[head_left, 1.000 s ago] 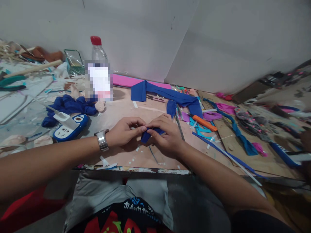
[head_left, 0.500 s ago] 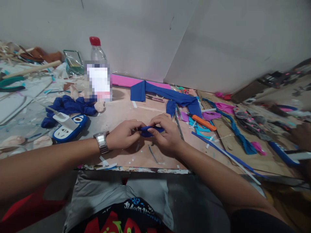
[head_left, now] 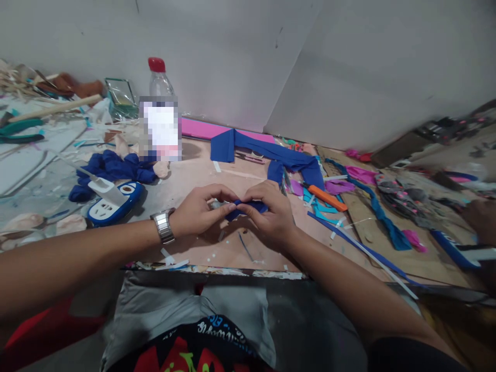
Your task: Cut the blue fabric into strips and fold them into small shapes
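Note:
Just above the table, a small piece of blue fabric is pinched between both hands. My left hand, below a metal wristwatch, grips its near end with thumb and forefinger. My right hand has thumb and bent fingers closed on the same piece, and its palm side hides part of it. The two thumbs nearly meet on the fabric. Behind the hands lies a long folded strip of blue cloth. A bunched heap of blue fabric sits to the left.
A blue-and-white power strip lies left of my wrist. Behind it stands a bottle with a red cap. An orange utility knife, fabric scraps and a blue strip lie right. Green-handled pliers are far left. Another person's hand shows at right.
The left fingers have shifted on the blue fabric, and the thumbs have come closer together over it. The view has moved slightly.

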The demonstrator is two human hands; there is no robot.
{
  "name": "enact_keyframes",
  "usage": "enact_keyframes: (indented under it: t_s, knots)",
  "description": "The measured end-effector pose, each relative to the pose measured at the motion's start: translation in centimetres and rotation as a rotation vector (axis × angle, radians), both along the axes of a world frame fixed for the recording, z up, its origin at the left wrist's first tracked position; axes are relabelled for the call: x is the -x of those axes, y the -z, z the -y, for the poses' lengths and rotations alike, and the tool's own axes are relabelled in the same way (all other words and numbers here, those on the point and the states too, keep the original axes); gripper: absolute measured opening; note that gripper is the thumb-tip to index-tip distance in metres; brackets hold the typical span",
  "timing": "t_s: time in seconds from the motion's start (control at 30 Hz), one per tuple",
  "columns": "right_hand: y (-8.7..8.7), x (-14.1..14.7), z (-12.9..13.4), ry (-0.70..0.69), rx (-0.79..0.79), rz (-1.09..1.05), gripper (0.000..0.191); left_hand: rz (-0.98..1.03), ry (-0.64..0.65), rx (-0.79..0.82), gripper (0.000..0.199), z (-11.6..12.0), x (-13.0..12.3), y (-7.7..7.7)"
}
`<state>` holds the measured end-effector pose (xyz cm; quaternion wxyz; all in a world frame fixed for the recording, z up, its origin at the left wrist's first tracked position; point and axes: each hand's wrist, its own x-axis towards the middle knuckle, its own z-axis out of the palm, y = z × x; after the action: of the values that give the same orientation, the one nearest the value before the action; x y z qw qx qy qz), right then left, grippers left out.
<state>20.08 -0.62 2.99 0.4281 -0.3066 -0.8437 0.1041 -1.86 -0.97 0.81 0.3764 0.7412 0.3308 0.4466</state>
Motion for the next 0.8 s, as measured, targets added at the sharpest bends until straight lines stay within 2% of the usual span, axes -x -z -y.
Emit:
enact_keyframes:
  t_s: [0.27,0.43,0.53,0.8]
  knots:
    - [0.03,-0.17,-0.02,-0.014,-0.017,0.016,0.004,0.007,-0.008,-0.057,0.018,0.05,0.10,0.11]
    - [-0.15,-0.31,0.12,-0.038,-0.002,0.017,0.009,0.075,-0.018,0.000,0.023,-0.07,-0.03,0.03]
    - [-0.32,-0.26,0.21,-0.007,0.020,0.032,0.009,0.096,-0.029,0.016,0.020,-0.16,-0.05,-0.05]
    - [-0.09,-0.20,0.08,0.005,0.052,0.051,0.004,0.060,0.006,0.019,0.016,0.00,0.03,-0.29]
